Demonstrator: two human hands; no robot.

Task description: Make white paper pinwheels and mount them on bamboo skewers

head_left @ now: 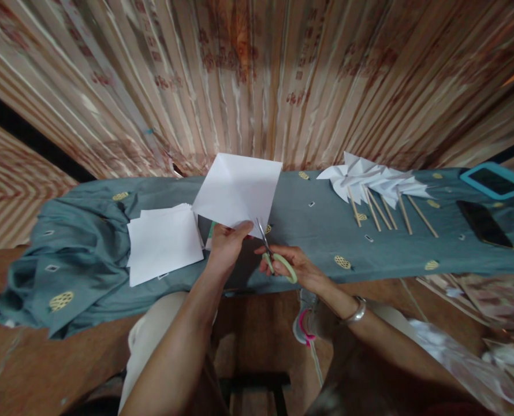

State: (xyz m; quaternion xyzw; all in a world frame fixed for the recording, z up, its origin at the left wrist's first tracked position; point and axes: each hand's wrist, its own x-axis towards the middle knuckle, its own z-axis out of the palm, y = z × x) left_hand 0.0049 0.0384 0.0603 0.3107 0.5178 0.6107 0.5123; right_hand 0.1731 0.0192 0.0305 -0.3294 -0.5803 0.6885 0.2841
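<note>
My left hand (227, 245) pinches the near edge of a square sheet of white paper (239, 188), which is raised above the cloth and shows faint diagonal creases. In my right hand (295, 264) is a pair of scissors (288, 269) with pale green handles. Their blades are at the near right corner of the sheet, beside my left thumb; I cannot tell how deep any cut runs. To the left lies a stack of white paper sheets (166, 242). Several white paper pinwheels (373, 178) on wooden sticks lie in a row at the right.
A grey-green cloth with yellow pineapple prints (309, 231) covers the narrow table. At its right end are a black phone (484, 224) and a blue-framed device (497, 180). A striped curtain (257, 86) hangs close behind. Clear plastic (460, 358) lies on the floor at right.
</note>
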